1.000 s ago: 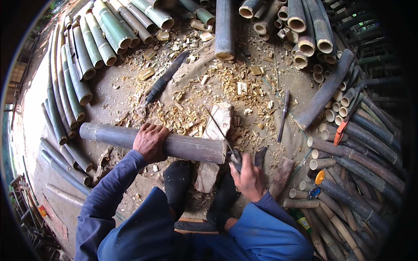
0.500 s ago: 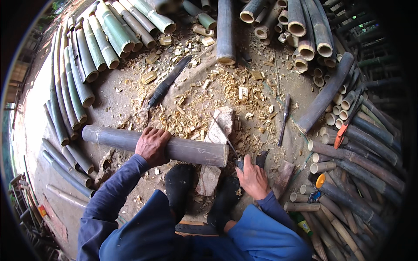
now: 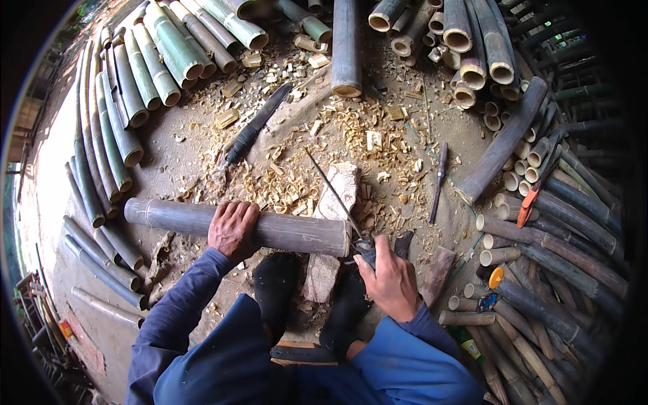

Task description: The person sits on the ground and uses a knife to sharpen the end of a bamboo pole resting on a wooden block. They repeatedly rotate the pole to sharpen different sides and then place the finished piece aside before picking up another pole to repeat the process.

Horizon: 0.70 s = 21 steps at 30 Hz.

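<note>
The left hand (image 3: 233, 230) clamps the bamboo tube (image 3: 304, 233) beneath it, seemingly for steadiness; the right hand (image 3: 391, 279) grasps a thin-bladed tool (image 3: 365, 250).

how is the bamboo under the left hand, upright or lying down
Lying down: the bamboo stretches sideways across the pale block, with the left hand on top.

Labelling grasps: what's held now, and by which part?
Left hand: dark bamboo section, gripped from above near its middle. Right hand: thin-bladed tool, held by its dark handle.
</note>
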Motion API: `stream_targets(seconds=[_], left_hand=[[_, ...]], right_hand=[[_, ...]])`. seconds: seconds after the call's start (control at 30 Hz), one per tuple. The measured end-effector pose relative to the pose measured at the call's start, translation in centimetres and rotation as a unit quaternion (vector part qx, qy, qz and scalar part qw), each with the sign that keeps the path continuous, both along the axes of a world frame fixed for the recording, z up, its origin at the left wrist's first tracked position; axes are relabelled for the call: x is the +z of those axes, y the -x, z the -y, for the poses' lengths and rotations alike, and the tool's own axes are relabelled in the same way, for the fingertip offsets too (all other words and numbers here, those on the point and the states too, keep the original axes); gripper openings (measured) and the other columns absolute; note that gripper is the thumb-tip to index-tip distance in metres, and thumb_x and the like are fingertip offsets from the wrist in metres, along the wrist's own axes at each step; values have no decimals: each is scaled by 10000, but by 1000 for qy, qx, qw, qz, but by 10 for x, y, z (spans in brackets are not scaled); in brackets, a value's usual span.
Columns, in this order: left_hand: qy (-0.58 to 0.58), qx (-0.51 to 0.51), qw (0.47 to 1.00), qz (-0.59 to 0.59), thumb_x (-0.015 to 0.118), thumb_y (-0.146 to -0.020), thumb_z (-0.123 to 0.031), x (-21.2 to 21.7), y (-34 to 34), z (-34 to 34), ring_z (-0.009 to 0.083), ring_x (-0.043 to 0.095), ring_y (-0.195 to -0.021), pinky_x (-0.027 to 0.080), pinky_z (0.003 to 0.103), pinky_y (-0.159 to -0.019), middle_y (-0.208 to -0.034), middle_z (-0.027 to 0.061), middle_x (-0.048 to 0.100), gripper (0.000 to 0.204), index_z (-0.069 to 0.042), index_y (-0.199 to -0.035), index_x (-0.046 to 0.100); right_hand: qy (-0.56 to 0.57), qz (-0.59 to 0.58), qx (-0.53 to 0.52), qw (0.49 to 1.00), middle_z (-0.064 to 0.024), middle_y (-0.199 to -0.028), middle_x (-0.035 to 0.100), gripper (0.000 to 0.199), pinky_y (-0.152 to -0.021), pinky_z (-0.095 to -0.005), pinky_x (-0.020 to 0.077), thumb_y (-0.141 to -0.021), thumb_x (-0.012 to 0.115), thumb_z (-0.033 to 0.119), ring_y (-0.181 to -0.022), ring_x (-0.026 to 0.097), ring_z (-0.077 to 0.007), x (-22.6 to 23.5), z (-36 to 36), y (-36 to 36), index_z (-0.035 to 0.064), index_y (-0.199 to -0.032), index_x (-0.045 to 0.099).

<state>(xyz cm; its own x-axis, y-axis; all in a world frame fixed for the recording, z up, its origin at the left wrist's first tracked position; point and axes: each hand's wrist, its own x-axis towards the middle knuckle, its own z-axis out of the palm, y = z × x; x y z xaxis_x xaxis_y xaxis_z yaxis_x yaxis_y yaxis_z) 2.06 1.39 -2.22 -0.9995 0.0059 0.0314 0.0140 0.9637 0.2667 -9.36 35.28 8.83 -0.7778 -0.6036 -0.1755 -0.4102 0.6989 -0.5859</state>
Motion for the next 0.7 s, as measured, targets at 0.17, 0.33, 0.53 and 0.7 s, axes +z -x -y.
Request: stream_targets(seconds=[0.17,0.33,0.53,0.7], left_hand=[[19,-12,999,-46,764,-715,-225,-3,5,-6,342,648,-1191,461,491,-1104,-1193,145,679,605,-46,-1275,618],[42,-1,997,-68,742,-762,-223,-9,-10,-6,340,642,-1228,456,510,-1121,-1251,156,681,587,-44,-1309,629],[83,38,990,-107,684,-830,-185,-19,-17,-12,352,632,-1249,444,539,-1134,-1294,151,676,523,-53,-1333,636],[66,41,996,-43,801,-715,-232,-3,-8,-19,362,581,-1333,400,544,-1176,-1350,160,633,718,-57,-1380,593]], right_hand=[[-3,15,-10,1000,-280,-911,727,427,-619,-518,580,-1032,687,291,-756,727,-476,-22,-16,-9,3,-1283,496],[-91,94,-10,991,-298,-885,707,362,-664,-604,543,-1027,689,269,-825,697,-529,-27,-27,10,19,-1180,476],[175,-86,-14,981,-280,-908,710,336,-631,-527,562,-1014,737,224,-800,725,-481,8,-10,-5,14,-1196,548],[-94,83,-28,992,-282,-871,716,338,-692,-583,545,-1025,702,274,-850,691,-538,-54,-33,-1,28,-1157,512]])
